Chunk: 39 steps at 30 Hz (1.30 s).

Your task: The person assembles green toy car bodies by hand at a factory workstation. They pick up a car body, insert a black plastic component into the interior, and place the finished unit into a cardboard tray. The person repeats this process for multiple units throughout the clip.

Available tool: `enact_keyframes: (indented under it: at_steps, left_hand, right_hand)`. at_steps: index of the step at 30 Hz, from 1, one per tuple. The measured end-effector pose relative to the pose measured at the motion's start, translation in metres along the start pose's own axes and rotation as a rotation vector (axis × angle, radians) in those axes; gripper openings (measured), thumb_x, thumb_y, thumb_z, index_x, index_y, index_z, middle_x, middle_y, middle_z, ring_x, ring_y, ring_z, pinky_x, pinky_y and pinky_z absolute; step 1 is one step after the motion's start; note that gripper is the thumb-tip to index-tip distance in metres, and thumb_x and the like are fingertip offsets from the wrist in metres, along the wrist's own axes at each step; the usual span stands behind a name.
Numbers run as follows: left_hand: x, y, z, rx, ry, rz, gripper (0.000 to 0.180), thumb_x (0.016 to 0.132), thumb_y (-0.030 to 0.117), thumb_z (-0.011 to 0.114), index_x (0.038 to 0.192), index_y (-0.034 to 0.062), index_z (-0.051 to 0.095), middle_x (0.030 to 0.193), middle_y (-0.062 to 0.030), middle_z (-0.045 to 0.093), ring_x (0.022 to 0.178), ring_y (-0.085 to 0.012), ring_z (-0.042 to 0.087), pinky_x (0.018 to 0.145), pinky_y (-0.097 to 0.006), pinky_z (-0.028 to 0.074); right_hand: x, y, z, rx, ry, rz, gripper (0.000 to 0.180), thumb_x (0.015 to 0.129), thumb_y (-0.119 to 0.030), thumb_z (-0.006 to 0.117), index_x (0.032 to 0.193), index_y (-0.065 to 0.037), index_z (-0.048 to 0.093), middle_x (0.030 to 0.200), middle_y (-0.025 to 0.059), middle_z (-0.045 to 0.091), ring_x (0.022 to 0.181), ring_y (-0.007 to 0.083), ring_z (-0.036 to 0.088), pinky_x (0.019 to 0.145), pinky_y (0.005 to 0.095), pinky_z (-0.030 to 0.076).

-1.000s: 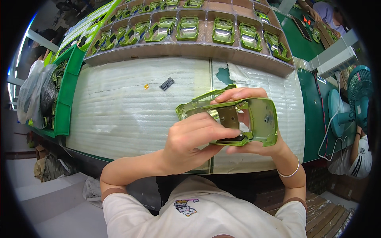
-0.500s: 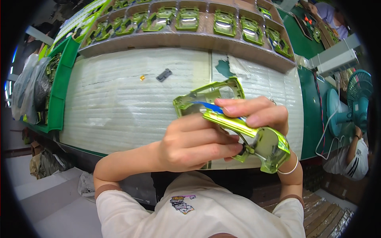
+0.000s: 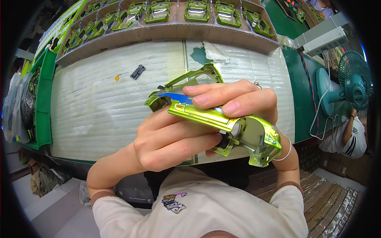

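Note:
Both hands hold a shiny lime-green plastic shell (image 3: 200,118) above the white-covered bench. Its moulded frame stretches behind my fingers, and a blue strip (image 3: 176,97) runs along its upper edge. My left hand (image 3: 170,139) is closed round the underside, fingers reaching into the shell and partly hidden by it. From above, my right hand (image 3: 242,97) presses its fingertips on the strip and the green surface; its thumb is mostly hidden. A small dark grey plastic part (image 3: 137,71) lies on the bench, beside a tiny orange piece (image 3: 117,78).
A cardboard tray (image 3: 166,32) with several similar green shells in compartments borders the far side. At the left stands a green crate (image 3: 45,107) with bagged parts. A teal fan (image 3: 355,85) and its cord are at the right, near another person's white sleeve (image 3: 354,139).
The whole view has shifted, so bench items appear farther left and higher. The shell has turned slightly in my hands, showing more of its green side and blue strip. Both hands keep their hold.

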State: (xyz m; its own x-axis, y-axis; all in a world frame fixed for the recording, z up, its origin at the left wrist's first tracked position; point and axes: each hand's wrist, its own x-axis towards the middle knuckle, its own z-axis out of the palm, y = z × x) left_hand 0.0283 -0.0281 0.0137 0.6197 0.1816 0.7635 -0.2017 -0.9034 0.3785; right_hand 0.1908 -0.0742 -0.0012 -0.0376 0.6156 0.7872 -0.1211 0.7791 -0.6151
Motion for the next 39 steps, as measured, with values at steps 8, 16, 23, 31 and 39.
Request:
enact_keyframes:
  at_steps: [8, 16, 23, 31, 39]
  left_hand:
    - [0.001, 0.003, 0.001, -0.027, 0.024, -0.040, 0.032, 0.048, 0.005, 0.065, 0.079, -0.0003, 0.065, 0.079, -0.0092, 0.064, 0.073, -0.0237, 0.061, 0.066, -0.031, 0.050]
    - [-0.002, 0.003, -0.007, -0.195, -0.056, -0.296, 0.025, 0.061, -0.007, 0.069, 0.083, 0.0025, 0.063, 0.079, -0.0094, 0.065, 0.072, -0.0208, 0.061, 0.063, -0.031, 0.049]
    - [0.004, -0.008, -0.011, -1.457, 0.140, -1.085, 0.065, 0.061, 0.012, 0.081, 0.110, 0.0079, 0.037, 0.095, -0.0129, 0.061, 0.073, -0.0148, 0.060, 0.055, -0.025, 0.049]
    - [-0.007, -0.014, 0.001, -1.532, 0.217, -1.033, 0.034, 0.076, -0.002, 0.065, 0.103, 0.0045, 0.045, 0.102, -0.0062, 0.052, 0.086, -0.0124, 0.058, 0.073, -0.025, 0.049]
    - [0.001, -0.005, -0.003, -0.347, 0.018, -0.323, 0.069, 0.056, 0.016, 0.084, 0.111, -0.0015, 0.048, 0.106, -0.0148, 0.055, 0.098, -0.0229, 0.057, 0.083, -0.030, 0.045]
  right_hand:
    - [-0.002, 0.006, 0.001, 0.004, 0.035, -0.034, 0.049, 0.063, -0.006, 0.078, 0.103, -0.001, 0.050, 0.103, 0.0193, 0.059, 0.098, 0.0292, 0.059, 0.085, 0.0400, 0.048]
    - [-0.002, 0.006, -0.012, -0.035, -0.076, 0.132, 0.073, 0.057, -0.017, 0.084, 0.114, -0.002, 0.041, 0.112, 0.0199, 0.053, 0.104, 0.0271, 0.054, 0.086, 0.0362, 0.046]
    - [0.000, 0.007, -0.026, 0.289, 0.142, 0.645, 0.028, 0.084, -0.008, 0.055, 0.111, -0.001, 0.052, 0.104, 0.0126, 0.057, 0.097, 0.0196, 0.057, 0.085, 0.0330, 0.047]
    - [0.004, 0.019, -0.015, -0.116, -0.165, 0.129, 0.023, 0.063, -0.007, 0.076, 0.083, -0.010, 0.064, 0.087, 0.0041, 0.061, 0.092, 0.0193, 0.056, 0.080, 0.0303, 0.045]
    - [0.001, 0.006, -0.017, -0.194, 0.053, 0.066, 0.026, 0.061, -0.001, 0.077, 0.080, -0.008, 0.060, 0.079, 0.0043, 0.063, 0.077, 0.0192, 0.060, 0.071, 0.0307, 0.049]
